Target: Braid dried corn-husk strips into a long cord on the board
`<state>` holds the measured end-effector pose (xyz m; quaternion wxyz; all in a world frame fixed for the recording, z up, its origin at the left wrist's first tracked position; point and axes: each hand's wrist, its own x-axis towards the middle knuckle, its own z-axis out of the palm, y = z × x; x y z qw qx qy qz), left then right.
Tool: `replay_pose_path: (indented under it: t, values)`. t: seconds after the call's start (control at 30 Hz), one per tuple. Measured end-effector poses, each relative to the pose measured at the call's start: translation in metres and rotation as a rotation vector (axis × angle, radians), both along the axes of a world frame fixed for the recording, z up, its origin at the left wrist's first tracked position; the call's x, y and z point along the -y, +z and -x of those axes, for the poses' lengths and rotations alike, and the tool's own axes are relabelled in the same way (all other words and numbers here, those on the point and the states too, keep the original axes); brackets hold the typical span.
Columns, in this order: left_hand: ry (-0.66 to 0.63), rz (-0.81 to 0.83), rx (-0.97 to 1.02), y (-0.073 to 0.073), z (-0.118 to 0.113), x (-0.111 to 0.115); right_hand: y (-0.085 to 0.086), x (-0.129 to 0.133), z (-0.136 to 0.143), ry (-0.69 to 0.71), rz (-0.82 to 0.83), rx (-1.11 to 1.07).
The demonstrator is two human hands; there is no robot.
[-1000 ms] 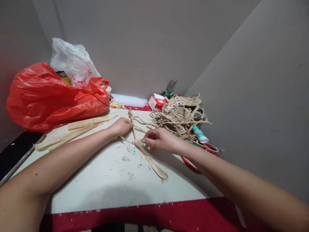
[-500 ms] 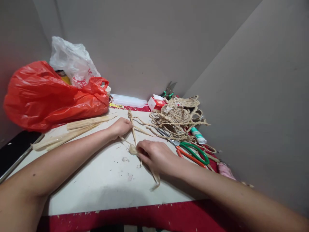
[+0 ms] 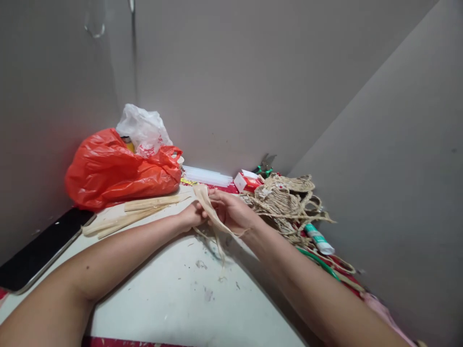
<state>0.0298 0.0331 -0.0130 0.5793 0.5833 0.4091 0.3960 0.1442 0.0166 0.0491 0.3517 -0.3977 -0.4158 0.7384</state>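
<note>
My left hand (image 3: 192, 216) is closed in a pinch at the middle of the white board, gripping the dried husk strands where they meet. My right hand (image 3: 235, 213) lies right beside it, fingers curled on a wide pale corn husk strip (image 3: 207, 202). That strip runs over the fingers and trails down toward my right wrist. Thinner strand ends (image 3: 220, 248) dangle below the hands. The braided part seen earlier is hidden behind my fingers.
Loose husks (image 3: 144, 207) lie left, beside a phone (image 3: 43, 248) and a red plastic bag (image 3: 119, 173). To the right are coiled braided cord (image 3: 285, 197), green-handled scissors (image 3: 320, 264) partly under my arm, and a green-white tube (image 3: 320, 239). Pruning shears (image 3: 265, 166) stand behind a small red-white box (image 3: 248, 181).
My right hand has moved up and forward to my left, bringing the wide strip over the fingers. The view has shifted, so the table things sit lower and further right.
</note>
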Motion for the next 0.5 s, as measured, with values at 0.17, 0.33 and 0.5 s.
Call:
replay_pose_path:
  t: [0.17,0.33,0.5]
  values:
    - [-0.023,0.013,0.012,0.000,0.001,-0.001,-0.022,-0.015,0.008,-0.041,-0.053,-0.004]
    - [-0.024,0.019,-0.062,-0.005,0.000,-0.005,-0.022,-0.005,0.000,-0.077,-0.250,0.103]
    - [0.037,0.099,-0.266,-0.004,-0.003,-0.007,-0.015,-0.016,-0.028,-0.214,-0.481,0.355]
